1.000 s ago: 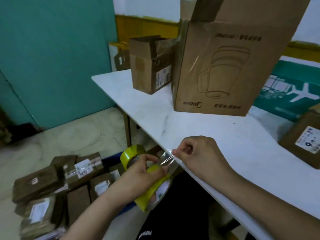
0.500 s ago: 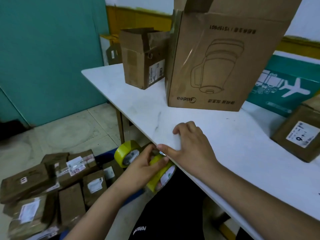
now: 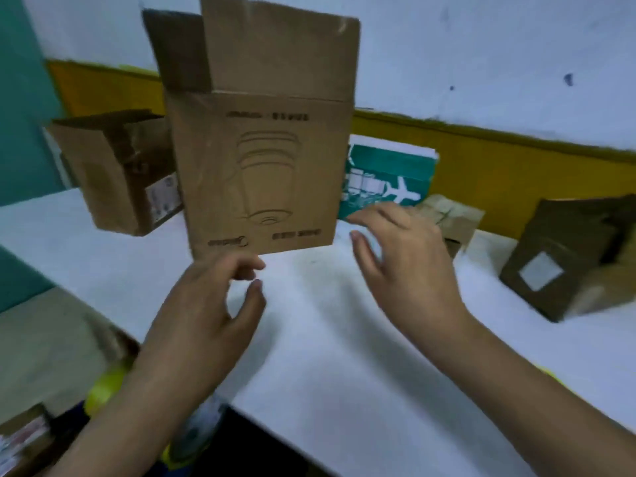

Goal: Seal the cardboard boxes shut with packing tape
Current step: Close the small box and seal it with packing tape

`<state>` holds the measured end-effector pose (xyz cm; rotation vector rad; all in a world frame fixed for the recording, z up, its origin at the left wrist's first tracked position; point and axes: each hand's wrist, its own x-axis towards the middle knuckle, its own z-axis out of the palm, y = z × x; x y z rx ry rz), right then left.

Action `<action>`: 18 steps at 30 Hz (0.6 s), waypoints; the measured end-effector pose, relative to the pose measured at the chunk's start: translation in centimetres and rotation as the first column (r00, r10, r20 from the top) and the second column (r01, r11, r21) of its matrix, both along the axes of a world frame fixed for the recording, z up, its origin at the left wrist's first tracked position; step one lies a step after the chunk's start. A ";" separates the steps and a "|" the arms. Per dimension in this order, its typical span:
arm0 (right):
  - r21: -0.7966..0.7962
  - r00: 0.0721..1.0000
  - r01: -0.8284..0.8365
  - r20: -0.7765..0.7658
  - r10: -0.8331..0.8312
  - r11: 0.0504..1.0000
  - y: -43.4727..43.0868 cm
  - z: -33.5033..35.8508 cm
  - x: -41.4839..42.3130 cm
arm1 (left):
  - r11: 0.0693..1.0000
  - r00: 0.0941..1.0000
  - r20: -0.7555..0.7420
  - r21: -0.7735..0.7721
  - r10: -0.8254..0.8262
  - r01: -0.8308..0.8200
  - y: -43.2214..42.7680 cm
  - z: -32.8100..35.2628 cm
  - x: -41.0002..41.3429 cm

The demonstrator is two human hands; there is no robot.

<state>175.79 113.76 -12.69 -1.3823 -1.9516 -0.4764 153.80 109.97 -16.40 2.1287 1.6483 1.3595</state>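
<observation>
A tall brown cardboard box (image 3: 261,173) with an upside-down printed drawing stands on the white table (image 3: 344,356), its top flaps raised. My left hand (image 3: 203,315) hovers over the table just in front of the box's lower left corner, fingers loosely curled and holding nothing. My right hand (image 3: 402,266) reaches toward the box's lower right corner with fingers spread, apart from it. A yellow tape roll (image 3: 103,390) shows below the table edge behind my left forearm, and a second roll (image 3: 192,438) hangs lower, partly hidden and blurred.
A smaller open brown box (image 3: 117,173) stands left of the tall one. A green box with a white plane print (image 3: 389,180) lies behind it. A crumpled brown parcel (image 3: 451,218) and a dark box with a label (image 3: 568,263) sit at the right. Parcels (image 3: 20,438) lie on the floor.
Both hands have left the tape at the table edge and risen over the table toward the tall box. The view has swung up and right.
</observation>
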 end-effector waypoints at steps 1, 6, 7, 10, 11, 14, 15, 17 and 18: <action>0.010 0.998 0.052 0.032 -0.052 0.999 0.3 1.1 2.3 | 0.995 0.995 -0.044 0.033 -0.093 0.095 1.2 0.8 2.0; -0.357 0.973 0.194 0.189 -0.133 0.914 3.3 2.4 10.3 | 0.901 0.900 -0.080 0.046 -0.428 0.432 9.3 2.9 10.3; -0.396 0.975 0.195 0.181 -0.132 0.897 3.9 1.8 11.0 | 0.889 0.889 -0.062 0.041 -0.454 0.456 10.8 3.1 11.7; -0.327 0.980 0.179 0.147 -0.137 0.928 5.4 -0.6 12.1 | 0.853 0.854 -0.032 0.048 -0.519 0.520 14.5 3.3 15.0; -0.289 0.982 0.166 0.137 -0.131 0.943 5.8 -1.2 12.2 | 0.839 0.841 -0.028 0.049 -0.541 0.542 15.5 3.2 15.8; -0.249 0.993 0.103 0.086 -0.084 0.963 6.3 -1.6 12.8 | 0.798 0.795 0.077 0.000 -0.601 0.603 18.3 2.9 18.2; -0.251 0.996 0.065 0.071 -0.049 0.966 6.4 -1.5 13.0 | 0.781 0.776 0.135 -0.023 -0.616 0.624 19.0 2.9 18.9; -0.282 0.998 -0.056 0.011 0.062 0.958 6.2 -1.4 13.8 | 0.743 0.736 0.244 -0.078 -0.632 0.664 20.0 3.0 20.2; -0.312 0.992 -0.130 -0.044 0.122 0.941 5.9 -1.4 14.2 | 0.724 0.718 0.293 -0.108 -0.631 0.681 20.4 3.1 20.7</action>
